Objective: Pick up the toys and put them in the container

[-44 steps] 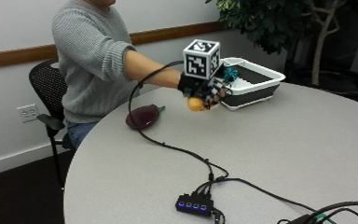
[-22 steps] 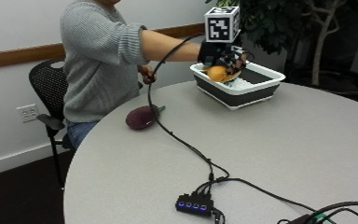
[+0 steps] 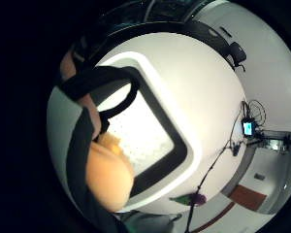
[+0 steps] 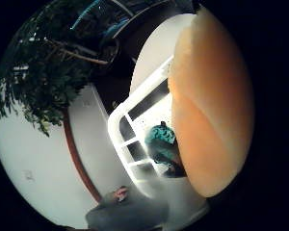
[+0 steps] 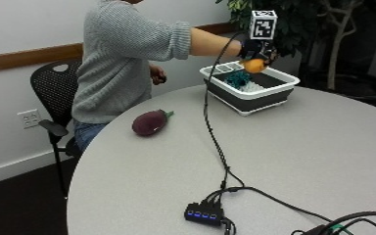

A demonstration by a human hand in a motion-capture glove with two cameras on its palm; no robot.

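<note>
Three toys: one orange toy [image 5: 254,65], one teal toy [image 5: 238,78], one eggplant [image 5: 150,122]; one container [image 5: 266,96].

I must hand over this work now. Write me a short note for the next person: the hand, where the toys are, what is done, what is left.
Right hand: its grip holds an orange toy above the container, not released.
Teal toy: already inside the container, near the divided end.
Eggplant toy: lies on the table, apart from the container, on the person's side.
Done: the teal toy.
Left: drop the orange toy in, then fetch the eggplant toy.
</note>
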